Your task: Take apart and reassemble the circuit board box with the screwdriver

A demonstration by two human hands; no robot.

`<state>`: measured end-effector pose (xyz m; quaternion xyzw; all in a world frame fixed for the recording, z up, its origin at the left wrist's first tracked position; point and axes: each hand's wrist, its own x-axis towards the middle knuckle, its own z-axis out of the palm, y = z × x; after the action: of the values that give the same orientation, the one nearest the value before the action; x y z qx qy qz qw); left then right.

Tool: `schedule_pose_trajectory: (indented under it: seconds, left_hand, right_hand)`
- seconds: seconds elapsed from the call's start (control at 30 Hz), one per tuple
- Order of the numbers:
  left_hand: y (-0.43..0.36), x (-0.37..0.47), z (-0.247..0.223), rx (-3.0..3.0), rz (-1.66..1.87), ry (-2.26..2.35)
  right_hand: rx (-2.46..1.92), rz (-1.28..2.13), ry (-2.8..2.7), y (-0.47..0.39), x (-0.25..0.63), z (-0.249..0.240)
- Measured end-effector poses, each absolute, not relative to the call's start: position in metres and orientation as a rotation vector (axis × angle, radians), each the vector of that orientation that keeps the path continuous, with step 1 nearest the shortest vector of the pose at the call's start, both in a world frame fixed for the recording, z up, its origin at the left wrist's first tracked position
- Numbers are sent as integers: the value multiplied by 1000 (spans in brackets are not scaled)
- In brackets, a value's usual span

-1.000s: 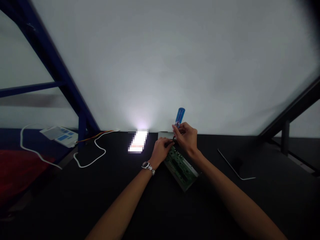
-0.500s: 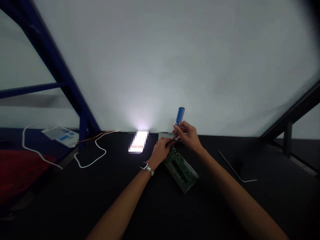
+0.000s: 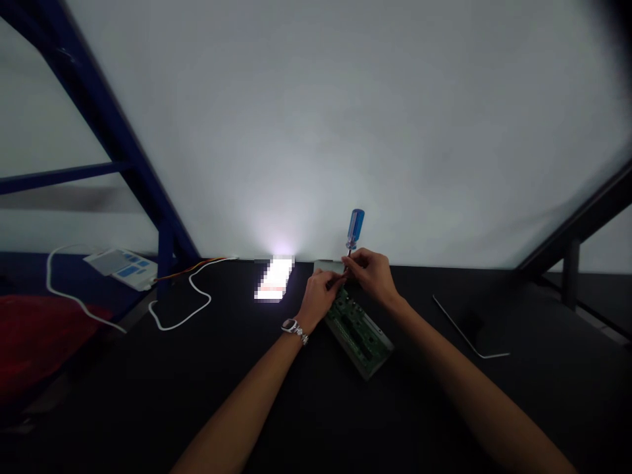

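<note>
A screwdriver (image 3: 355, 227) with a blue handle stands nearly upright over the far end of a green circuit board (image 3: 359, 334). My right hand (image 3: 371, 273) pinches its shaft just below the handle. Close beside it, my left hand (image 3: 318, 297) is closed at the board's far end, its fingertips together near the screwdriver's lower part. What those fingertips hold is too small and dark to make out. The board lies slanted on the black table (image 3: 306, 408), and the tip of the screwdriver is hidden by the fingers.
A glowing, pixelated panel (image 3: 274, 279) lies left of my hands. Farther left are a white cable (image 3: 185, 324), a white and blue device (image 3: 122, 266) and red material (image 3: 44, 342). A bent metal rod (image 3: 459, 332) lies at right. Behind the table rises a pale wall (image 3: 316, 131).
My right hand has slid down from the screwdriver's handle to its shaft. My left wrist has turned a little, showing more of the watch face.
</note>
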<state>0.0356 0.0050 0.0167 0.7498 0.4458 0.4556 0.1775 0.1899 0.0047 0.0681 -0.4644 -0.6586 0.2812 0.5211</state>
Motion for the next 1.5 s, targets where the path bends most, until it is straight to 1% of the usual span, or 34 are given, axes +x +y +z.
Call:
schedule_pose_trajectory:
  seconds: [0.2,0.37,0.53,0.67,0.8,0.93,1.17,1.33,1.5]
  left_hand:
    - [5,36,18,2107,1300,1280]
    - [5,37,17,2087,1303,1312]
    - [5,35,18,2089,1269,1310]
    - [6,32,21,2190,1201,1216]
    - [7,28,24,2156,1137,1173]
    - [9,29,26,2131,1171,1201]
    - [9,33,25,2090,1234,1236]
    - [9,29,27,2157,1166,1183]
    - [10,26,29,2178,1091,1112]
  right_hand:
    - [-1104,616,-1721,2,188,77]
    - [-1141,540,-1612,1,185,77]
    - [-1140,552,-1668,2,187,77]
    - [-1103,562,-1741,3,192,75]
    - [-1064,606,-1797,3,195,73]
    - [-1043,655,-1802,2,194,74]
    - [-1107,545,-1645,5,188,74]
    - [-1118,521,-1775,5,189,78]
    - [-1056,613,-1868,6,193,80]
